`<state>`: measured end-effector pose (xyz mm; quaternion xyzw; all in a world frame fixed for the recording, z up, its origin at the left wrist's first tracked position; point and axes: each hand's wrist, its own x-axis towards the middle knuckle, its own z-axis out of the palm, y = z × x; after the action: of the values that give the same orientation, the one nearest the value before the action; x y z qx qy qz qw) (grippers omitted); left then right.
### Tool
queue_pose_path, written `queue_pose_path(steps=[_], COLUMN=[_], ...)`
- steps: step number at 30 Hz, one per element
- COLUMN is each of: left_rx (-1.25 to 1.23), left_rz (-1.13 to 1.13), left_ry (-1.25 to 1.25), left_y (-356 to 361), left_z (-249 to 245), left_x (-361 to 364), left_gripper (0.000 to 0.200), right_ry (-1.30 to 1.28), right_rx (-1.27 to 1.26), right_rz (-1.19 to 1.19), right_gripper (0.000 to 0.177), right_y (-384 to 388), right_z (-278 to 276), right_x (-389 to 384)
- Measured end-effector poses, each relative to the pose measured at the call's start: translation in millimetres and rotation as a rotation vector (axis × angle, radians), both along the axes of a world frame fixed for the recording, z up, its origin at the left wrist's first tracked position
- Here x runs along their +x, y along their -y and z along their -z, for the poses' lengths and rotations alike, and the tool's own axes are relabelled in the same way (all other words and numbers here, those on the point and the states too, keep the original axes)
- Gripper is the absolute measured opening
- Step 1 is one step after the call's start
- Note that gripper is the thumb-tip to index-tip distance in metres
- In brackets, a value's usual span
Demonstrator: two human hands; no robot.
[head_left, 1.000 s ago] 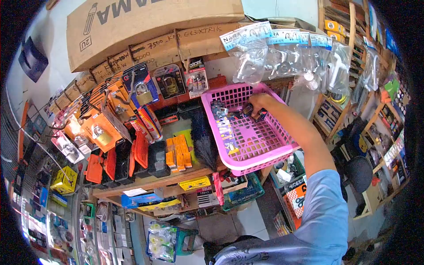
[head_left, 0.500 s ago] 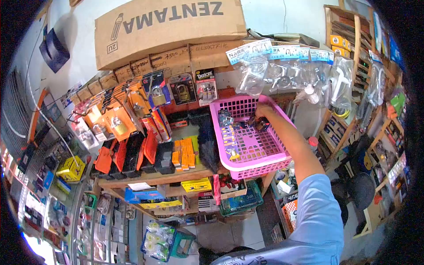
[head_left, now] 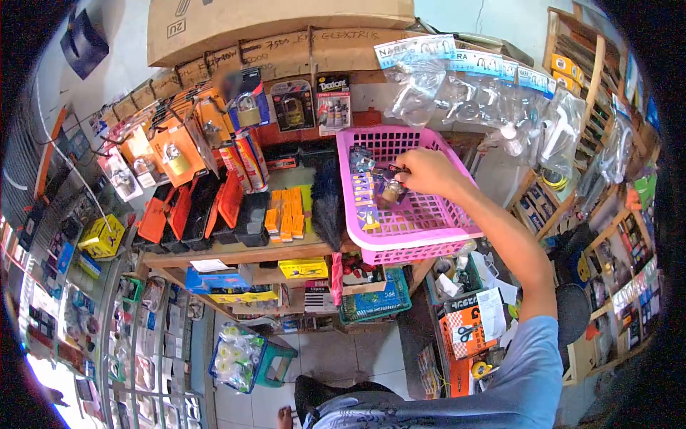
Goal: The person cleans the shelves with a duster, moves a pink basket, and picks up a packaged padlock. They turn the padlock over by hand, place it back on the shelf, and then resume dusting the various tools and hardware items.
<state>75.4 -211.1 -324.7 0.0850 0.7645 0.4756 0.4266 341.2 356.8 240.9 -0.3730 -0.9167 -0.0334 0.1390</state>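
A pink plastic basket [head_left: 421, 249] stands on the wooden shelf. My right hand [head_left: 430, 173] reaches over it from the right, fingers pinched on what looks like a padlock [head_left: 391, 191] with a brassy body and dark upper part. The padlock hangs inside the basket, near its left-middle; my fingers partly cover it. Along the basket's left side lie small blue-and-yellow carded packs [head_left: 364, 187], with dark small items [head_left: 362, 159] behind them. My left hand is out of view.
Hanging padlock packs [head_left: 174, 157], black and orange boxes [head_left: 230, 204] and small orange boxes [head_left: 286, 213] are left of the basket. Bagged taps [head_left: 414, 93] hang behind it. A green stool [head_left: 275, 363] stands on the floor below.
My right hand has moved from the basket's back right toward its left-middle, bringing the padlock with it. The camera view has shifted and tilted down slightly.
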Motion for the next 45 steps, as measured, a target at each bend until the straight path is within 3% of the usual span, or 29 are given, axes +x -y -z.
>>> queue_pose_path(steps=[2, 5, 7, 10, 12, 16, 17, 19, 20, 22, 23, 24, 27, 30, 32, 34, 35, 39, 42, 45], left_rx=[-0.011, 0.212, 0.402, 0.503, 0.497, 0.761, 0.758, 0.746, 0.744, 0.8, 0.729, 0.723, 0.713, 0.577, 0.586, 0.483, 0.42, 0.43, 0.419, 0.406], left_rz=[-0.028, 0.104, 0.164, 0.268, 0.266, 0.651, 0.645, 0.589, 0.589, 0.875, 0.878, 0.884, 0.923, 0.836, 0.823, 0.809, 0.643, 0.587, 0.5, 0.454], left_ry=[0.031, -0.012, 0.044, 0.098, 0.143, 0.324, 0.313, 0.636, 0.64, 0.891, 0.851, 0.851, 0.781, 0.766, 0.84, 0.742, 0.565, 0.434, 0.651, 0.515], left_y=[-5, -81, -131, -176, -197, -211, -212, -207, -205, -207, -205, -202, -205, -203, -203, -208, -209, -207, -207, -205], left_z=[-35, -93, -160, -190, -222, -298, -301, -302, -306, -314, -316, -313, -301, -299, -296, -299, -297, -274, -313, -294], left_x=[0, -18, -16, -26, -23, -12, -8, 0, -2, -6, -11, -18, -33, -42, -40, -46, -36, -26, -15, -14], left_gripper=[0.034, 0.034, 0.033, 0.038, 0.042, 0.068, 0.068, 0.083, 0.083, 0.091, 0.092, 0.092, 0.088, 0.083, 0.077, 0.07, 0.064, 0.055, 0.053, 0.054], right_ry=[-0.098, -0.283, -0.375, -0.42, -0.323, -0.103, -0.075, -0.032, -0.018, 0.07, -0.17, -0.176, -0.376, -0.386, -0.342, -0.279, -0.3, -0.253, -0.264, -0.334], right_rx=[0.031, 0.072, 0.066, -0.048, -0.311, -0.715, -0.773, -0.851, -0.866, -0.902, -0.617, -0.617, -1.039, -0.847, -0.874, -0.877, -0.808, -0.692, -0.701, -0.735], right_rz=[-0.061, -0.151, -0.194, -0.283, -0.495, -0.788, -0.802, -0.835, -0.854, -0.615, -0.786, -0.78, -0.554, -0.532, -0.48, -0.411, -0.445, -0.427, -0.426, -0.415], right_gripper=[0.021, 0.02, 0.019, 0.017, 0.017, 0.019, 0.019, 0.02, 0.02, 0.023, 0.023, 0.023, 0.016, 0.014, 0.017, 0.022, 0.024, 0.022, 0.022, 0.024], right_y=[31, 80, 113, 143, 155, 180, 189, 210, 220, 239, 237, 243, 245, 250, 255, 250, 247, 249, 249, 251], right_z=[-1, -18, -29, -28, -12, 48, 69, 108, 123, 142, 177, 178, 170, 192, 192, 186, 186, 194, 181, 182], right_x=[-1, -3, -9, -16, -25, -70, -82, -108, -118, -128, -129, -131, -137, -143, -137, -142, -140, -136, -131, -126])
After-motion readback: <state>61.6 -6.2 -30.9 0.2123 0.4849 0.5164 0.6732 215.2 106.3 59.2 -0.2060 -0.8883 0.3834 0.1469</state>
